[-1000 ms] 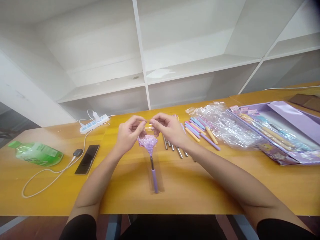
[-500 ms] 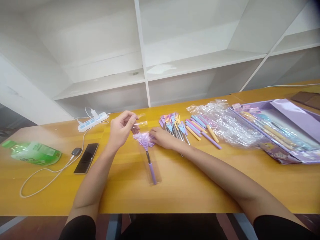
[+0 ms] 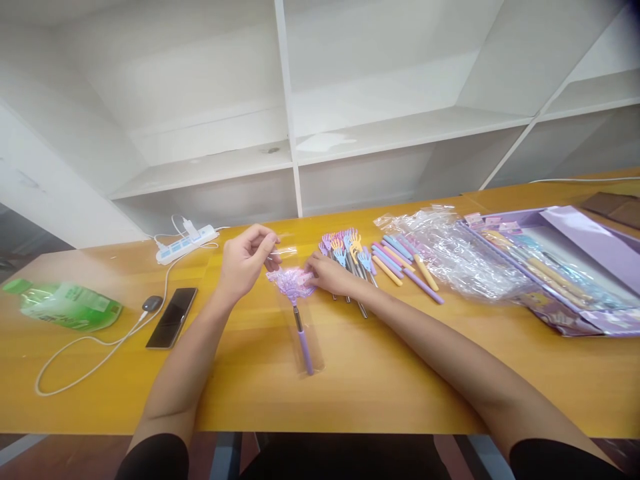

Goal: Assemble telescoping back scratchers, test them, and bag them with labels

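Note:
A purple-handled stick with a metal shaft (image 3: 305, 350) lies in a clear plastic sleeve (image 3: 318, 360) on the table, its purple head (image 3: 291, 287) pointing away from me. My left hand (image 3: 249, 259) is closed on the clear flap at the top end of the sleeve. At the right edge of the purple head, my right hand (image 3: 327, 272) has its fingers pressed together on the plastic there. Just beyond my right hand is a pile of metal sticks with small hand-shaped heads (image 3: 340, 253) in pink, blue, yellow and purple.
Coloured tubes (image 3: 400, 260), clear bags (image 3: 450, 253) and a purple box (image 3: 565, 310) of packed items sit to the right. At the left are a green bottle (image 3: 67, 305), a black phone (image 3: 173, 318), a white cable (image 3: 107, 341) and a power strip (image 3: 187, 244). White shelves (image 3: 380, 137) stand behind.
My right hand has shifted slightly right along the purple head. My left hand keeps its hold on the flap. The view has moved a little.

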### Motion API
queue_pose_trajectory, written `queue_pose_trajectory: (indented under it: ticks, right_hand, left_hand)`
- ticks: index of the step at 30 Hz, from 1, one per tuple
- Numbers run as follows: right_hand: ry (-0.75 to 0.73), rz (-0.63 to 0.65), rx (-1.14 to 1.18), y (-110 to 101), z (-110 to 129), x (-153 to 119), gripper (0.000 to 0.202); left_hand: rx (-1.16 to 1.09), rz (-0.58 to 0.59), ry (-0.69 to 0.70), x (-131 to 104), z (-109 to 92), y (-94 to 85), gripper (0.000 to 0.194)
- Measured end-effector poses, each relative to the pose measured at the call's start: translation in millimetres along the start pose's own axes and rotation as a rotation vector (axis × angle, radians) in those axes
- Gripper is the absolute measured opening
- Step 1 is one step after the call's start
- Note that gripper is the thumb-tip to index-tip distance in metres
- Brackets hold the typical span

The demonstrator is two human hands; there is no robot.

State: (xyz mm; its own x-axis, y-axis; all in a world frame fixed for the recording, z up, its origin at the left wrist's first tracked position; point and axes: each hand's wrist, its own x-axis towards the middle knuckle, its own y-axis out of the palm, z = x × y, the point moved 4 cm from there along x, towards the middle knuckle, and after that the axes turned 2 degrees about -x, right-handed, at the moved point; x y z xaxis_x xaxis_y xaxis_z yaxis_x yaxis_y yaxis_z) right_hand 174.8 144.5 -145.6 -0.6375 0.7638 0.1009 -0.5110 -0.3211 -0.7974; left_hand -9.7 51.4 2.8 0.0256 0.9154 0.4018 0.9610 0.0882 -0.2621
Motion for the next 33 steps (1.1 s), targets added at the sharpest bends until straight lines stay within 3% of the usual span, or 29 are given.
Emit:
queue_pose_trajectory:
  ticks: [3,7,9,11,13,18,21,28,33]
  right_hand:
    - [0.032,0.023,0.093,-14.4,5.0,2.0,0.007]
    - [0.044,-0.055,0.215,-54.7,23.3,-6.9,0.013]
    - [0.000,-0.198,0.324,-80.8,39.5,-19.7,0.018]
    - [-0.133,-0.419,0.555,-105.9,59.5,-38.0,0.021]
    - [-0.239,-0.583,0.666,-120.3,78.3,-56.4,0.022]
    - [-0.378,-0.627,0.616,-113.9,109.1,-74.2,0.014]
    - [-0.418,-0.656,0.488,-109.0,112.9,-73.4,0.011]
    - [-0.568,-0.776,0.044,-121.9,124.5,-85.8,0.014]
    - [-0.651,-0.824,-0.078,-121.2,131.9,-92.8,0.020]
  left_hand:
    - [-0.014,-0.009,0.000,0.1,0.1,0.6,0.034]
    - [-0.048,-0.040,0.013,-1.5,-4.3,2.6,0.036]
    - [-0.064,-0.046,0.000,-3.0,-7.1,4.1,0.038]
    - [-0.082,-0.050,-0.018,-4.5,-9.0,5.4,0.039]
    - [-0.095,-0.046,-0.037,-5.5,-9.7,6.6,0.040]
    - [-0.178,-0.003,-0.107,-7.3,-8.9,10.3,0.039]
    - [-0.219,0.018,-0.125,-9.5,-11.7,12.4,0.042]
    - [-0.212,0.069,-0.133,-16.8,-21.6,16.4,0.044]
    - [-0.303,0.094,-0.150,-19.3,-24.8,17.7,0.039]
